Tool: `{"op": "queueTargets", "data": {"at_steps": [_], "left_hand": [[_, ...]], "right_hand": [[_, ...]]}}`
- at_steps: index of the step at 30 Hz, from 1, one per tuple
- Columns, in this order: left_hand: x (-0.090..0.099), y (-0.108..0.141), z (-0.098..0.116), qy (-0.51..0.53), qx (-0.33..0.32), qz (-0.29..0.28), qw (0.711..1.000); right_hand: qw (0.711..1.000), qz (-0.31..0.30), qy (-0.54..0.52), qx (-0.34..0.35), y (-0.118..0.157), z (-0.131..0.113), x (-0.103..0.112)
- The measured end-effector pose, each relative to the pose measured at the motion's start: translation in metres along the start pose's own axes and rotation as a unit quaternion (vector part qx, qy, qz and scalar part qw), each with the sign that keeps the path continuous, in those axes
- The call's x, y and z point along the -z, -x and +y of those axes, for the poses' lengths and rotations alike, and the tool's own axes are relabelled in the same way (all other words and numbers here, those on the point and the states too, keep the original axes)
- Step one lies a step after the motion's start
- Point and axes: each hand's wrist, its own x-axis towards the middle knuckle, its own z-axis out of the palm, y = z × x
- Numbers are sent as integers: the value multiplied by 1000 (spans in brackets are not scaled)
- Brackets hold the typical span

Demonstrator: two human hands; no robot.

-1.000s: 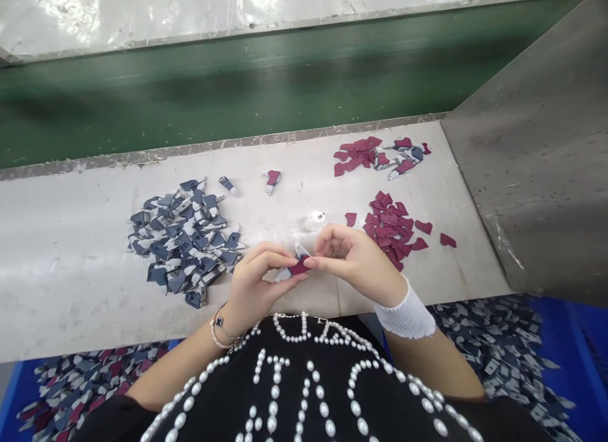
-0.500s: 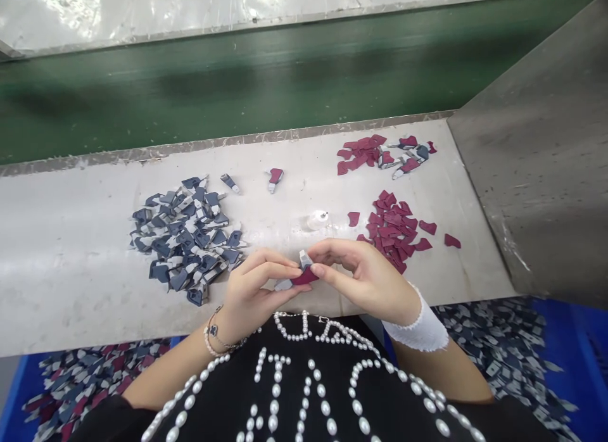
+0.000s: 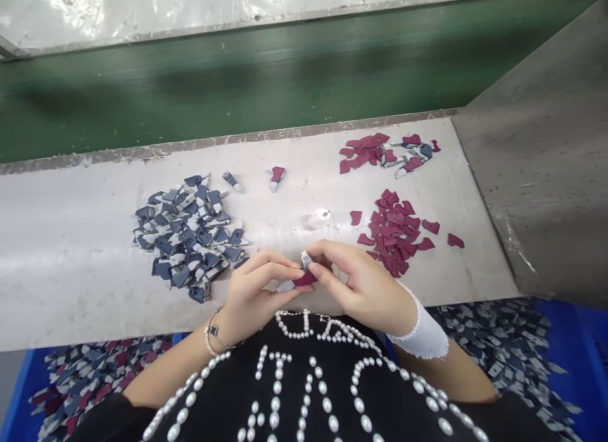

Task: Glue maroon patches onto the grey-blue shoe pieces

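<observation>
Between my two hands, near the front edge of the table, is a small plastic part [image 3: 305, 278] with a maroon face and light grey ends. My left hand [image 3: 259, 284] pinches its left side, thumb below and fingers above. The fingertips of my right hand [image 3: 354, 277] close on its right side and upper end, partly hiding it. To the left lies a heap of navy-and-grey plastic parts [image 3: 190, 233]. On the right is a pile of flat maroon pieces [image 3: 393, 233]. A small white round object [image 3: 319, 218] stands just beyond my hands.
A navy-and-grey part [image 3: 232, 182] and a maroon-faced part [image 3: 276, 178] lie apart farther back. More maroon pieces [image 3: 363, 152] and mixed parts [image 3: 413, 156] sit at back right. A green belt [image 3: 237, 90] runs behind; a metal panel [image 3: 546, 157] stands right. Filled blue bins [image 3: 565, 340] are below.
My right fingers have shifted slightly on the part, covering more of its maroon face. The view has moved a little; the piles look the same.
</observation>
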Motion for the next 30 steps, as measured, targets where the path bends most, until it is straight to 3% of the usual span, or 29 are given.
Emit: {"op": "queueTargets", "data": {"at_steps": [7,25,30], "left_hand": [[1,2,0,30,15,30,999],[6,-1,11,17,-11,12,1000],[4,3,5,44,29,37,998]], "right_hand": [[1000,13,-8,-3,4,-6,-1],[999,24,39,-2,11,-20,4],[1000,-3,29,-2,13,-19,3]]}}
